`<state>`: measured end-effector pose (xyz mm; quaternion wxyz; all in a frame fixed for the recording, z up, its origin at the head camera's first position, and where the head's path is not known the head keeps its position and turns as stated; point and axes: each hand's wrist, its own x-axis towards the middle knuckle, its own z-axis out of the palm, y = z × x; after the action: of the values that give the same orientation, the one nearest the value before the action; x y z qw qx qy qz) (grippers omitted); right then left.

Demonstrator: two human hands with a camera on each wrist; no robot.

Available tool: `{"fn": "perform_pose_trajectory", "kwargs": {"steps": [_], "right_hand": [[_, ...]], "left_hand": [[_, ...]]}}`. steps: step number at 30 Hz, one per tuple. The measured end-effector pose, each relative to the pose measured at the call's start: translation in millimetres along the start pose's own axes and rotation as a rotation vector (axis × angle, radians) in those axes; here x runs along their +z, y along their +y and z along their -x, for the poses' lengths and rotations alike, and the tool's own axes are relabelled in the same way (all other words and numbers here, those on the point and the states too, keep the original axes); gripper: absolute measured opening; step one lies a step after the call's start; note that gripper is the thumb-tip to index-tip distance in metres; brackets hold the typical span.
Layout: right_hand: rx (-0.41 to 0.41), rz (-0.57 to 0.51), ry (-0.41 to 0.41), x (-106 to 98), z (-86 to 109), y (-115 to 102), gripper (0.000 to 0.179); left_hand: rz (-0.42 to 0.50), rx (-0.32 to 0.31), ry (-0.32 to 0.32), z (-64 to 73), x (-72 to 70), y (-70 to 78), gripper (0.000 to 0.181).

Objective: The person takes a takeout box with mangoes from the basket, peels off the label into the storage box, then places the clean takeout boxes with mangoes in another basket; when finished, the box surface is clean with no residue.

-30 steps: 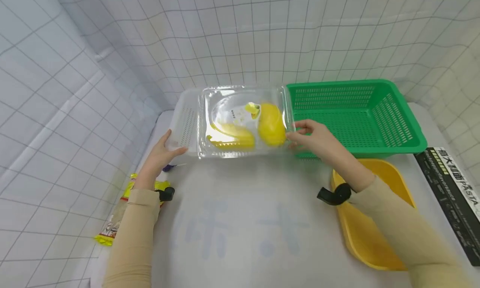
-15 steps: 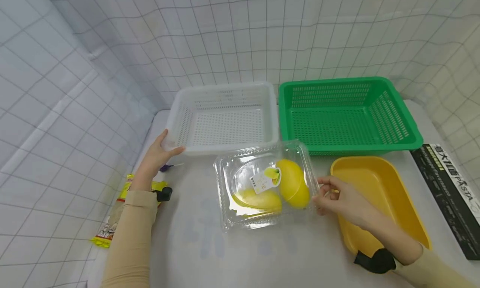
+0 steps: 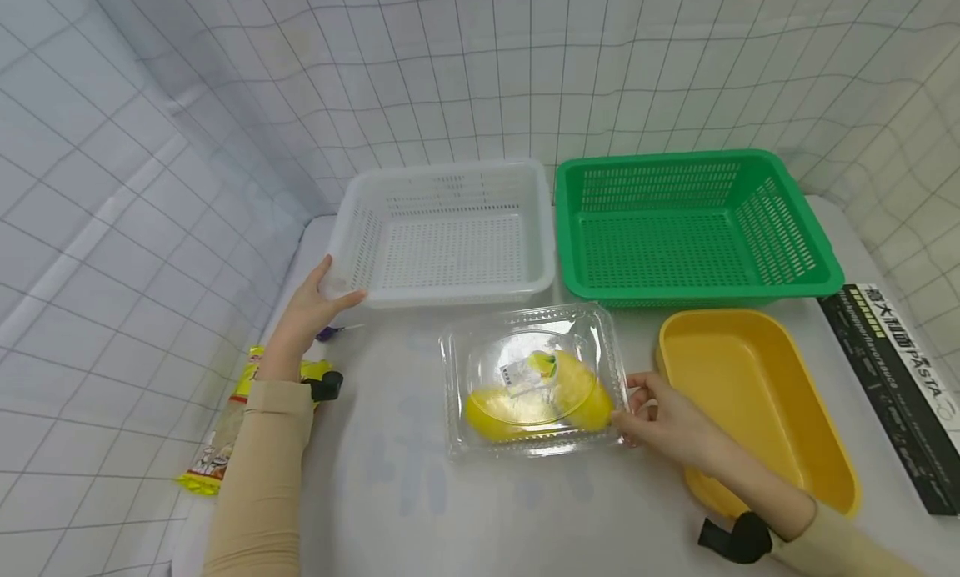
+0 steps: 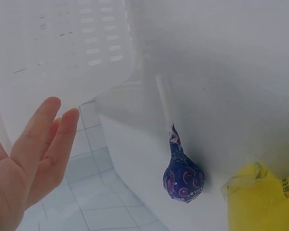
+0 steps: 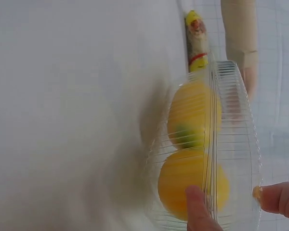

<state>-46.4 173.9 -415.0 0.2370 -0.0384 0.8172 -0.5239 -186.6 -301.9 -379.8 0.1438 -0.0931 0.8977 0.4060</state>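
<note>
My right hand (image 3: 667,423) pinches the right edge of a clear plastic clamshell box (image 3: 534,318) in the head view. Inside lie two yellow mangoes (image 3: 498,414) under a small label. In the right wrist view, the fingers (image 5: 197,211) press the box's side over one mango, with the thumb at the outer edge. My left hand (image 3: 303,314) is at the front left corner of a white plastic basket (image 3: 442,298). Its fingers (image 4: 62,139) are straight beside the basket wall in the left wrist view. The white basket holds nothing.
A green basket (image 3: 701,293) stands right of the white one, with a yellow tray (image 3: 750,377) in front. A black pasta box (image 3: 885,393) lies far right. Near my left forearm are a blue-wrapped lollipop (image 4: 183,178) and a yellow snack packet (image 3: 225,444).
My right hand has drawn the clamshell box from over the white basket toward me, to the table's middle, uncovering the basket. The left hand has stayed at the basket's corner.
</note>
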Motion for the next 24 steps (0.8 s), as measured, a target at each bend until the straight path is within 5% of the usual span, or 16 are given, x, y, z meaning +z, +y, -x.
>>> {"fn": "perform_pose_trajectory", "kwargs": {"steps": [8, 24], "right_hand": [[0.058, -0.122, -0.048, 4.8, 0.7, 5.5, 0.065], [0.058, -0.062, -0.076, 2.7, -2.3, 5.1, 0.076]], "left_hand": [[0.010, 0.007, -0.003, 0.6, 0.1, 1.4, 0.104], [-0.060, 0.027, 0.023, 0.0, 6.6, -3.1, 0.111]]}}
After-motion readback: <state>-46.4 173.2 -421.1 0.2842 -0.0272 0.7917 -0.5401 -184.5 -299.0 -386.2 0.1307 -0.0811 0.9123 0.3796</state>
